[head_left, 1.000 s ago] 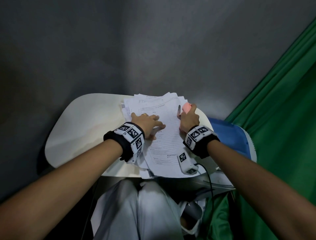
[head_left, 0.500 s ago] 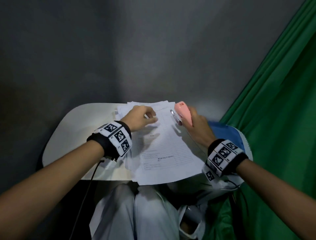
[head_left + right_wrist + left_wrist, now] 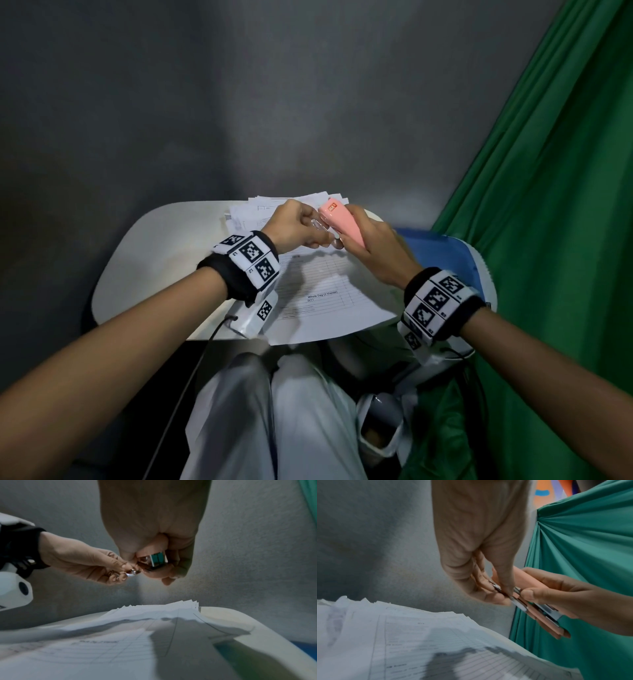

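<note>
The stapler [image 3: 340,224], held above the papers [image 3: 325,301] in the right hand's [image 3: 375,253] full grip with its metal rail [image 3: 324,229] pinched in the left hand's [image 3: 294,228] narrow grip, could be snapped shut on a fingertip, or staples spilled onto the papers, if the rail is tugged askew.

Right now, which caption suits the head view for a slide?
Right hand holds a pink stapler over printed papers; left hand pinches its metal part.

This is looking like an office corner: a stack of printed white paper forms [image 3: 325,287] is lying on a rounded white bench [image 3: 154,267].
</note>
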### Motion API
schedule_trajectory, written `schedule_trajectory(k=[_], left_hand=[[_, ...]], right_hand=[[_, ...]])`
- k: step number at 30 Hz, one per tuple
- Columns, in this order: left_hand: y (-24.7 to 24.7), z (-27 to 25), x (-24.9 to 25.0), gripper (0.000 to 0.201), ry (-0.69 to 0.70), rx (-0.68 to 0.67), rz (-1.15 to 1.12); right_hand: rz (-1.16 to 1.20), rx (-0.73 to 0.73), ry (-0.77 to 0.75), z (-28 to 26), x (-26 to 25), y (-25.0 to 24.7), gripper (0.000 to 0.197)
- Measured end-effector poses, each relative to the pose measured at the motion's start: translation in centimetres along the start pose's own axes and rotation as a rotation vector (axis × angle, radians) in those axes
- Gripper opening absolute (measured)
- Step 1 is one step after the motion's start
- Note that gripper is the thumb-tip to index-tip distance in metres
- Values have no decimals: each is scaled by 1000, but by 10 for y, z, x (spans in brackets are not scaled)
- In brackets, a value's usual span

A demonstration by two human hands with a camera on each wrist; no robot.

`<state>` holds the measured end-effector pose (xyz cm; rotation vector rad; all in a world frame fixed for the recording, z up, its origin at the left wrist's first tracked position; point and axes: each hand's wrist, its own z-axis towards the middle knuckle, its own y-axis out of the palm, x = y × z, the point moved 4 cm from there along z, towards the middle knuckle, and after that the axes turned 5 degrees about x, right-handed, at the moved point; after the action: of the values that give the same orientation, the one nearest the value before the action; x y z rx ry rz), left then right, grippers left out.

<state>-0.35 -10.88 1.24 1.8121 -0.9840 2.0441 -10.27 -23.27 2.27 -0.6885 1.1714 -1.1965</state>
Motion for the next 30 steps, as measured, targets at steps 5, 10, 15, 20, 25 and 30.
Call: schedule_trajectory(k=[5, 10, 15, 20, 25, 30], left_hand=[[-4, 2, -6, 22, -8, -1, -17], [-1, 1, -13, 18, -38, 7, -87], [-6, -1, -9, 10, -20, 116, -23], [2, -40, 20, 11, 31, 131, 51], [106, -120, 43, 15, 152, -194, 120], [240, -136, -40, 17, -76, -446, 184]], right_hand=[[-39, -36, -38, -5, 6, 4, 41], [-63, -58, -50, -7, 10, 6, 42], [-42, -46, -13, -15, 23, 3, 42], [4, -25, 117, -45, 57, -17, 45], [104, 132, 327, -107, 97, -40, 40], [194, 287, 487, -184, 141, -48, 40]])
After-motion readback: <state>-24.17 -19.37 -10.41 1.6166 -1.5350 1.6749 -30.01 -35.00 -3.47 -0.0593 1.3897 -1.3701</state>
